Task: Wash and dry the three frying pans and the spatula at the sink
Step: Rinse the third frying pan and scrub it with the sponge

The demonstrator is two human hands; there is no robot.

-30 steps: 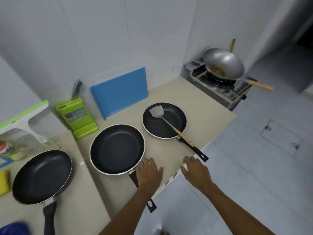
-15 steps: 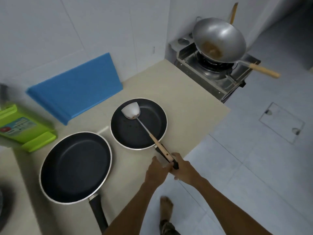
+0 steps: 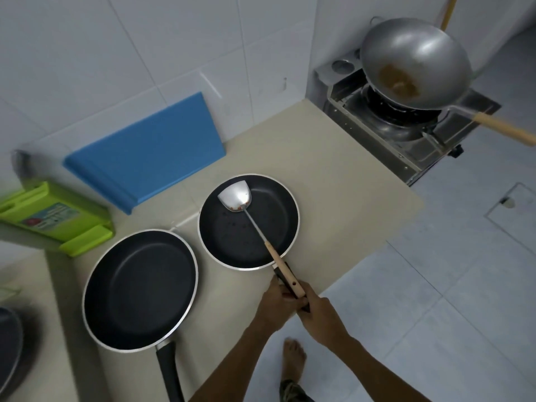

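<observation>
Both of our hands have closed in from the tabletop edge, where they hovered spread a second ago, onto the handles that stick out toward us. Our right hand (image 3: 322, 317) is curled round the end of the black handle of the small black non-stick frying pan (image 3: 232, 239), and a dark tip of that handle shows under the thumb. Our left hand (image 3: 274, 304) curls in against the same place from the other side, where the two handles overlap; we cannot tell whether it grips the pan handle, the wooden one above it, or only touches them. The metal spatula with a wooden handle (image 3: 280, 262) lies in the small pan. Its shiny blade, flecked red at one corner, rests near the far rim, and its grip runs over the near rim to end between our hands. The pan sits flat on the beige tabletop (image 3: 342, 198). Just beside it on the left lies the large black frying pan with a silver rim (image 3: 139, 288), its handle pointing toward us. A third dark pan (image 3: 8, 346) shows blurred at the left edge. A blue plastic cutting board (image 3: 145, 152) leans on the white tiled wall beside a lime-green knife block (image 3: 55, 219). On the right, a steel wok with brown residue (image 3: 414, 62) sits on a gas stove (image 3: 391, 132). A bare foot (image 3: 293, 355) stands on the grey floor.
</observation>
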